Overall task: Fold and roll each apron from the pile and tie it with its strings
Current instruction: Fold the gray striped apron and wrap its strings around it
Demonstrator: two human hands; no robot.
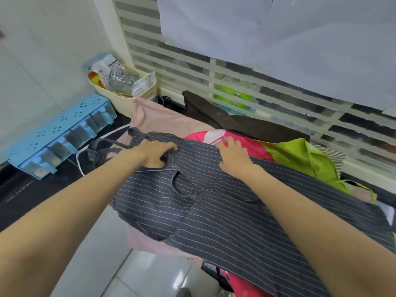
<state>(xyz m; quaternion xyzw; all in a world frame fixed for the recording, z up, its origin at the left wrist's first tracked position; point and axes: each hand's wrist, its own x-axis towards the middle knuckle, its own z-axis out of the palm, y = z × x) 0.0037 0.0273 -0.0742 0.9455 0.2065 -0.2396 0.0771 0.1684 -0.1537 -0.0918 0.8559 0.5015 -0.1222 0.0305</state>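
A blue plastic organiser with clear little drawers is seen at the far left, set against the white wall on the dark counter. Just beside it, towards the corner, a cream basket is stuffed with packets and a crumpled clear bag. A white cord is draped over the counter edge near the organiser. Behind the work area a slatted white blind is partly covered by a pale sheet.

The grey pinstriped apron is spread on top of the pile of other aprons, running from the middle of the counter to the lower right and overhanging the near edge. Its dark strings are trailed off to the left. Under it a pale pink cloth is visible, then a dark brown one at the back, a bright pink one and a lime green one to the right.

The left hand is curled on the apron's upper left part, and a fold of the striped fabric appears to be pinched under its fingers. The right hand is laid on the far edge of the apron with fingers spread and fairly straight, nothing being gripped.
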